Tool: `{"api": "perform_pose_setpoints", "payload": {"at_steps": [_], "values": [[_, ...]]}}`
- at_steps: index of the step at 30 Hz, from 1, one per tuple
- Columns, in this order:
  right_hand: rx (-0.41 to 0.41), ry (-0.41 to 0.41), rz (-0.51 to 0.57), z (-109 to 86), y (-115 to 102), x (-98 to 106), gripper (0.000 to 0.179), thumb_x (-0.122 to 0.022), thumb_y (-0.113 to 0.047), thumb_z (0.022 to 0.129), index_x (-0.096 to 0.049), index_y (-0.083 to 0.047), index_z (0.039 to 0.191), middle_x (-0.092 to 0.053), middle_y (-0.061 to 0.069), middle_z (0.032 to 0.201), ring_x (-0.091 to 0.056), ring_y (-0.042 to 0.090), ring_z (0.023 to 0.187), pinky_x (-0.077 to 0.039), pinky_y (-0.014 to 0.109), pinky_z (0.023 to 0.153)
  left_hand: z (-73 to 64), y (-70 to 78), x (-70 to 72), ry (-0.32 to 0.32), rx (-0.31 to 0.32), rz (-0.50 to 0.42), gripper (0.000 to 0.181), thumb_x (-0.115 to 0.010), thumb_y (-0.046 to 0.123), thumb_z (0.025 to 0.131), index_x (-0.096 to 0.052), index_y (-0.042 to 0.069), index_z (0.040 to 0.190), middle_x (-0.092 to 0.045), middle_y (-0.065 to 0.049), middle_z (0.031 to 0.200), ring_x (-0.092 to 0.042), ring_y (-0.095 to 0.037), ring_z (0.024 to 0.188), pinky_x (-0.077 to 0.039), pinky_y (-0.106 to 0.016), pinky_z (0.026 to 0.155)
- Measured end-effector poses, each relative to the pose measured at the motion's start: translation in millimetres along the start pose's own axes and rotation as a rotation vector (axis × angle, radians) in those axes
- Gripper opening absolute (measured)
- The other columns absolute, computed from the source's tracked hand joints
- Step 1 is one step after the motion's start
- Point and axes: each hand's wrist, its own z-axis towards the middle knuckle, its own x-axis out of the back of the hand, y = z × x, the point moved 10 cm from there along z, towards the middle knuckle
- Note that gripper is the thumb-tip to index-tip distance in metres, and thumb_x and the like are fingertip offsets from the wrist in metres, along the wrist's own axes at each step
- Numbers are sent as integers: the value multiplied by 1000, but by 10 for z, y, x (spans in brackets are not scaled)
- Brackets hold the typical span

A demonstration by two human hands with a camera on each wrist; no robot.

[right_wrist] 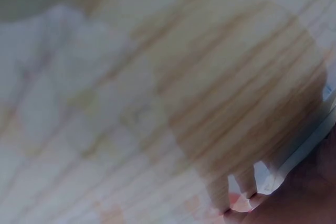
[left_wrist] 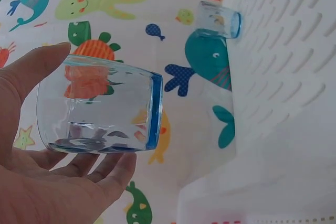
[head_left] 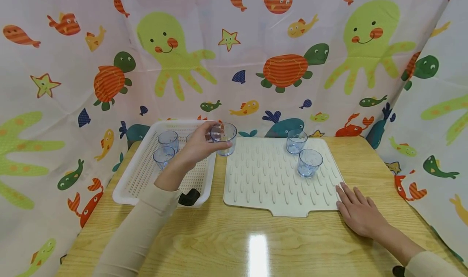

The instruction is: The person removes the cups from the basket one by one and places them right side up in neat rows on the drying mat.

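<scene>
My left hand point(head_left: 197, 148) grips a clear bluish drinking glass point(head_left: 226, 135) by its sides, thumb and fingers on opposite walls. It holds the glass upright over the gap between a white basket point(head_left: 209, 179) and a cream ridged drying mat point(head_left: 252, 175). In the left wrist view the glass point(left_wrist: 107, 108) has a blue rim. Two similar glasses, one farther back point(head_left: 296, 142) and one nearer point(head_left: 309, 163), stand on the mat's right half. My right hand point(head_left: 360, 212) lies flat on the table, its fingertips at the mat's front right corner.
Inside the basket are more glasses: one at the back point(head_left: 169, 141), one in front of it point(head_left: 163, 156), another partly hidden behind my left hand. A curtain point(head_left: 248, 25) printed with sea animals surrounds the wooden table point(head_left: 212, 240) at the back and sides.
</scene>
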Motion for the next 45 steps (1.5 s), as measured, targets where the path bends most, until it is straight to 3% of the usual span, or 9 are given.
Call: {"api": "perform_pose_setpoints", "payload": {"at_steps": [8,19,24,30,38,45], "values": [[0,-4,-6,14,-2,11,62,-29,-39,112,-27,2,159,-23,28,164,-19,62,143,-19,81,105,65,5,-129,-8,36,33,86,-86,25,85,-38,11,155,-50,-12,148,-49,-29,136,-47,-49,107],[-9,-13,-10,7,16,-15,63,-29,-40,112,-28,2,159,-24,29,163,-20,62,143,-20,81,105,164,71,-349,-25,78,2,85,-85,21,85,-37,11,155,-50,-12,148,-48,-31,136,-46,-49,108],[-10,-10,-9,9,16,-8,63,-29,-40,112,-28,2,159,-24,29,163,-19,62,143,-19,81,105,230,81,-443,-20,109,36,85,-85,23,86,-37,12,155,-47,-12,150,-46,-32,135,-43,-50,110],[-9,-13,4,17,12,5,63,-29,-40,112,-26,2,160,-23,28,164,-18,62,144,-18,81,105,299,155,-571,-18,106,-16,83,-82,18,88,-34,11,155,-45,-12,151,-44,-35,138,-43,-50,111],[-12,-2,8,14,5,7,62,-30,-39,112,-28,2,159,-24,29,163,-20,62,143,-18,82,104,389,255,-733,33,104,-44,81,-81,18,89,-34,11,155,-47,-11,151,-48,-34,135,-48,-48,107],[-7,1,0,21,8,3,63,-30,-41,112,-28,2,159,-25,28,163,-20,62,143,-19,82,104,517,238,-884,107,153,-121,81,-82,16,89,-34,13,155,-45,-10,152,-46,-33,138,-48,-47,108]]}}
